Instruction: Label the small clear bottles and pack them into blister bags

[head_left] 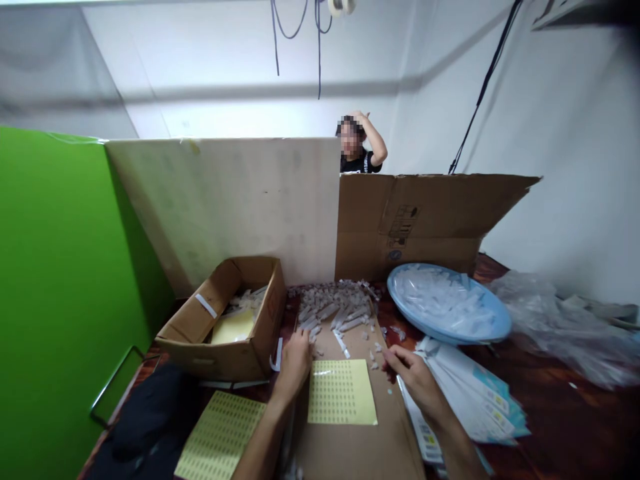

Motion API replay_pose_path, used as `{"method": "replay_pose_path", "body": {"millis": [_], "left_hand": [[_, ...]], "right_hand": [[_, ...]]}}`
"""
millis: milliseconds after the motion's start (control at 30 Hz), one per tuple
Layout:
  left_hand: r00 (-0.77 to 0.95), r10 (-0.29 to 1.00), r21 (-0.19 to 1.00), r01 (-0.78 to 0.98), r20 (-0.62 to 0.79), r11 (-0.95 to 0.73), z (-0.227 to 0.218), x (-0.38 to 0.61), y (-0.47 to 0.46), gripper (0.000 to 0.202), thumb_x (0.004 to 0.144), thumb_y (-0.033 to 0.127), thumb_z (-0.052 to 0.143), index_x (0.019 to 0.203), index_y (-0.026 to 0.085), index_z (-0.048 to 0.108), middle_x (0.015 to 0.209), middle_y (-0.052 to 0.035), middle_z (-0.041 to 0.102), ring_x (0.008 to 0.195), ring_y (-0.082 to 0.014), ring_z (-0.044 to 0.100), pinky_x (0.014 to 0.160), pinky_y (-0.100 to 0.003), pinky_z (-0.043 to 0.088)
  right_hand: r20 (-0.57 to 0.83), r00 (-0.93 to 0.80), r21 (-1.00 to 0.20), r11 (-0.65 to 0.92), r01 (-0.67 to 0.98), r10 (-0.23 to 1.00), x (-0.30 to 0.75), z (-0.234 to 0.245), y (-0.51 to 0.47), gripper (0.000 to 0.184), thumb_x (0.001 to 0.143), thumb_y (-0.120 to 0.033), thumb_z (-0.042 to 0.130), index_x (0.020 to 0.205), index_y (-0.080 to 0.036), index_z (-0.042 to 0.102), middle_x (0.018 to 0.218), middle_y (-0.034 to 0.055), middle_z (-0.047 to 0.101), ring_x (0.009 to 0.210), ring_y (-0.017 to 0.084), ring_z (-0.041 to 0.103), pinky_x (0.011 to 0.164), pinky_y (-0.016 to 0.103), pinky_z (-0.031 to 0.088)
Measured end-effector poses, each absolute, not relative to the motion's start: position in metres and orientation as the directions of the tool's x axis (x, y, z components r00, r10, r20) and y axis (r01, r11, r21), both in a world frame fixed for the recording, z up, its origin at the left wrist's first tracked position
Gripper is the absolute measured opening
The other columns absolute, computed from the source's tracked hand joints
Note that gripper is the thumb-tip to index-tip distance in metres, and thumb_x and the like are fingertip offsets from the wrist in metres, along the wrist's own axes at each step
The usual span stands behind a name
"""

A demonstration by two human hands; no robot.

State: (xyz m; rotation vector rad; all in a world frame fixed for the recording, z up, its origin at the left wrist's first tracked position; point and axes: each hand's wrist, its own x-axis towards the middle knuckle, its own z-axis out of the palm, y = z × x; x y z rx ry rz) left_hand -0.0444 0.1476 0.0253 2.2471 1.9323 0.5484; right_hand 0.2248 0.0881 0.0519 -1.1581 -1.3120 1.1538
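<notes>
My left hand (299, 353) is closed, fingers curled down at the near left edge of a pile of small translucent plastic pieces (330, 303); what it holds, if anything, is hidden. My right hand (407, 370) is closed too, thumb and fingertips drawn together over the cardboard's right side. Anything in that pinch is too small to name. Between the hands, a yellow sheet of small printed stickers (343, 393) lies flat on the cardboard sheet (360, 453). A white strip (341, 344) and several loose pieces lie just beyond it.
An open cardboard box (270, 327) with scraps and a yellow sheet stands left. Nearer is another sticker sheet (220, 433), beside a black cloth item (145, 427). At right are a blue basin (425, 327) of translucent pieces, fanned white-and-teal packets (470, 387) and clear plastic bags (565, 327). A person (377, 143) is behind cardboard.
</notes>
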Motion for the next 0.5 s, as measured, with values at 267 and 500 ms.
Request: {"method": "replay_pose_path", "body": {"millis": [267,500], "left_hand": [[0.143,0.983,0.323,0.93,0.118,-0.174,0.013,-0.04,0.175,0.016,0.092,0.014,0.056,0.096,0.017,0.071,0.095,-0.0126,0.074,0.091,-0.0255,0.07,0.079,-0.03,0.047],[0.407,0.904,0.428,0.8,0.13,-0.422,0.024,-0.017,0.123,0.029,0.089,0.018,0.067,0.115,0.031,0.068,0.102,-0.004,0.074,0.089,-0.0208,0.071,0.078,-0.026,0.051]], "right_hand": [[0.058,-0.011,-0.956,0.059,0.287,0.998,0.224,0.012,0.073,0.038,0.092,-0.05,0.054,0.072,-0.019,0.064,0.065,0.0015,0.065,0.06,0.018,0.061,0.06,0.028,0.046],[0.391,-0.065,-0.708,0.345,0.616,0.918,0.187,0.006,0.065,0.049,0.09,-0.019,0.053,0.139,-0.021,0.053,0.137,0.0112,0.061,0.131,0.03,0.052,0.11,0.048,0.041]]}}
